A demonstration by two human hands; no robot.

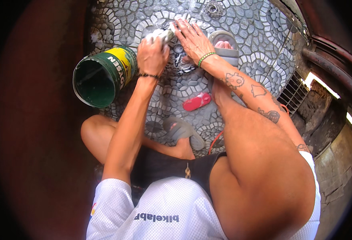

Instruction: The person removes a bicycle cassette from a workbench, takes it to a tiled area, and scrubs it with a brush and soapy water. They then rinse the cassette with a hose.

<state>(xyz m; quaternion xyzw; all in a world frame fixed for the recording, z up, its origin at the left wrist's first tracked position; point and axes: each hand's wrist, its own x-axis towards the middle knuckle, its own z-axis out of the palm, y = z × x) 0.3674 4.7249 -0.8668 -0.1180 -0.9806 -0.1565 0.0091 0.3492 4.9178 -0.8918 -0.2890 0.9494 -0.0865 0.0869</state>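
Note:
My left hand [152,56] is closed round a whitish, foam-covered thing [164,36]; blur and suds hide whether it is a cloth or a sponge. Beside it, my right hand [193,42] has its fingers stretched out, their tips close to the foamy thing; its thumb is partly hidden. Between and below the hands is a dark, round-ended metal part [178,49] amid white suds, its full shape not visible. Nearer to me, a red oval thing [197,102], which looks like the back of a scrub brush, lies on the stone floor.
A green paint bucket [96,82] with a yellow band stands left of my left hand. A toothed metal sprocket [214,9] lies at the far edge. My sandalled feet rest on the pebble-mosaic floor [256,48]. A metal drain grate [293,92] is on the right.

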